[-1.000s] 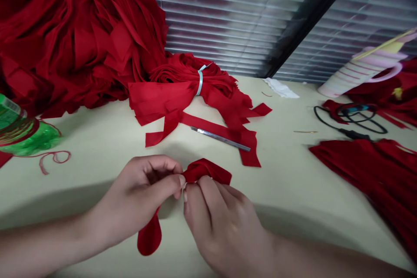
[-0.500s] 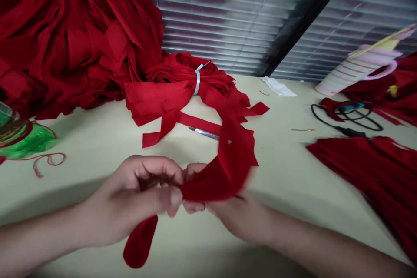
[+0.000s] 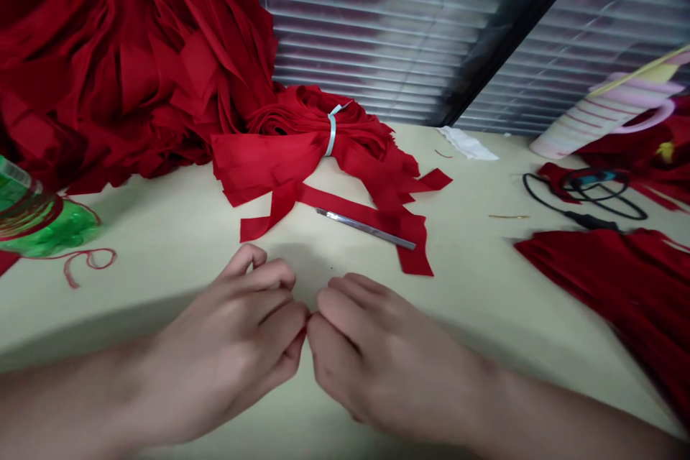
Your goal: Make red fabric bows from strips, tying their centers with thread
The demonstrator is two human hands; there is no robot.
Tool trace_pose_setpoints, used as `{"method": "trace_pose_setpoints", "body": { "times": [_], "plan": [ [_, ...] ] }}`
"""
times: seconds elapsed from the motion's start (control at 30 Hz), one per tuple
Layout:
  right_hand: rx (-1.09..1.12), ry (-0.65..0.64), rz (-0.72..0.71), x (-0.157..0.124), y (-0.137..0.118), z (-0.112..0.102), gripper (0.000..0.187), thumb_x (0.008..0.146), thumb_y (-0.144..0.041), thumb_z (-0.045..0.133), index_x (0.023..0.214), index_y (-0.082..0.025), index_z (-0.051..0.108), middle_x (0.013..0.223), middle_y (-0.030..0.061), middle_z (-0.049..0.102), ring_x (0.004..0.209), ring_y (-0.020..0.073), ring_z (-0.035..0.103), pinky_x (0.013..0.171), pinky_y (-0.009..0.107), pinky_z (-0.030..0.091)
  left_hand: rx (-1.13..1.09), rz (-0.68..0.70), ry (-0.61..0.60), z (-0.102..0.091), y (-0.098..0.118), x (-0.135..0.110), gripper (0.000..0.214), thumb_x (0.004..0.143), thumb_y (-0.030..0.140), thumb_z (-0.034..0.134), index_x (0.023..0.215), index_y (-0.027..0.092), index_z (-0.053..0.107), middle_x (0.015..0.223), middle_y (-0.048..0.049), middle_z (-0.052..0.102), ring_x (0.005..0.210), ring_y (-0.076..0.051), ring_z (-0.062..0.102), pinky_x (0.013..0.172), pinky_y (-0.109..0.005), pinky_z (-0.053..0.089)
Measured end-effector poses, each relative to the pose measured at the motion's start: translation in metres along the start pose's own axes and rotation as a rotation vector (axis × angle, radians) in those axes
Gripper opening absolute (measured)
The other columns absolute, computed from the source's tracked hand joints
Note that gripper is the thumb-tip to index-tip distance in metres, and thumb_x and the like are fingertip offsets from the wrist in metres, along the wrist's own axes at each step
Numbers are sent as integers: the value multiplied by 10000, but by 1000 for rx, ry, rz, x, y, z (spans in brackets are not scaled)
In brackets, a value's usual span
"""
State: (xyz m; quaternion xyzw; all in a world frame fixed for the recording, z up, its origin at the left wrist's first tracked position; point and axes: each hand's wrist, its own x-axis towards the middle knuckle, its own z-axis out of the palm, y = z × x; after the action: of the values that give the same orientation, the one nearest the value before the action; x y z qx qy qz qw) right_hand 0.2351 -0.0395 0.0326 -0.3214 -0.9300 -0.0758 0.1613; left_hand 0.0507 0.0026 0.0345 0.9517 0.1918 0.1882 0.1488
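Observation:
My left hand [image 3: 231, 334] and my right hand [image 3: 377, 359] meet low in the middle of the view, knuckles upward. Both are closed, thumbs and index fingers pinched together where they touch. The red fabric strip they grip is almost wholly hidden beneath them; only a thin reddish sliver shows between the fingers. Just beyond the hands, a slim silver metal tool [image 3: 366, 228], perhaps tweezers, lies across a loose red strip [image 3: 415, 259]. Behind that sits a bundle of red fabric strips [image 3: 269, 158], bound with a pale blue tie [image 3: 330, 131].
A large red fabric heap [image 3: 134, 72] fills the back left, near a green plastic bottle [image 3: 65, 226] wound with red thread. On the right are a black cable [image 3: 582, 194], a striped mug [image 3: 604, 115] and more red fabric [image 3: 604, 273]. White paper [image 3: 468, 144] lies by the blinds.
Both hands have rolled over, knuckles up. The red strip that looped above and below them has dropped out of sight, uncovering the silver tool. The view has shifted slightly.

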Motion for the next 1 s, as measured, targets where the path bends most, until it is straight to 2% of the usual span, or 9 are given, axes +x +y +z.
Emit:
{"method": "trace_pose_setpoints", "body": {
  "times": [0.07,0.2,0.3,0.47,0.53,0.63,0.77,0.83,1.0],
  "plan": [
    [-75,8,-20,-1,-10,1,223,731,-13,377,668,-159,533,596,41,482,493,184,438,449,330,339,-15,-20,-23,-2,1,1,223,876,130,466,668,129,547,637,-31,537,725,-181,458,721,-351,298],
    [-155,97,85,-3,-24,8,209,713,-14,390,675,-145,549,541,38,466,437,179,424,367,311,283,7,-54,-48,-8,0,4,152,850,131,475,726,120,563,671,-46,575,736,-183,484,707,-340,314],
    [-253,153,158,-3,-29,13,168,708,-25,425,694,-136,550,495,22,444,399,172,404,350,297,268,7,-115,33,-6,-1,4,114,849,140,482,762,128,555,707,-41,584,759,-173,487,713,-325,331],
    [-296,99,265,-2,-36,21,160,622,-29,415,647,-151,514,518,44,478,402,172,434,358,287,268,-132,-295,178,2,-1,4,84,839,151,492,765,166,529,705,1,550,724,-131,504,672,-254,382],
    [-229,86,247,0,-39,25,154,551,-36,421,585,-175,476,489,26,440,383,164,399,347,292,194,-259,-430,223,1,0,6,74,829,183,515,756,183,527,745,15,555,652,-100,508,583,-208,390],
    [17,72,261,2,-35,26,151,544,-33,407,570,-180,429,510,0,423,423,126,376,375,281,160,-509,-642,206,-5,1,10,145,829,256,524,696,198,517,619,59,482,443,-52,397,411,-177,307],
    [645,61,536,3,-19,17,206,685,-84,371,612,-204,220,531,-54,303,469,66,265,419,217,221,-692,-760,234,-14,-6,14,118,796,269,559,704,197,575,598,51,520,519,-64,451,470,-147,341],
    [814,144,522,2,-12,11,208,718,-89,344,645,-210,192,560,-49,287,505,72,279,436,206,257,-740,-822,234,-15,-11,15,121,791,296,571,727,197,598,643,36,552,554,-71,453,488,-154,337],
    [639,423,320,0,-8,5,169,717,-5,343,709,-172,369,947,73,471,737,95,465,583,217,433,-874,-895,139,-8,-15,14,221,792,361,554,668,179,562,599,35,467,506,-69,346,442,-181,254]
  ]
}}
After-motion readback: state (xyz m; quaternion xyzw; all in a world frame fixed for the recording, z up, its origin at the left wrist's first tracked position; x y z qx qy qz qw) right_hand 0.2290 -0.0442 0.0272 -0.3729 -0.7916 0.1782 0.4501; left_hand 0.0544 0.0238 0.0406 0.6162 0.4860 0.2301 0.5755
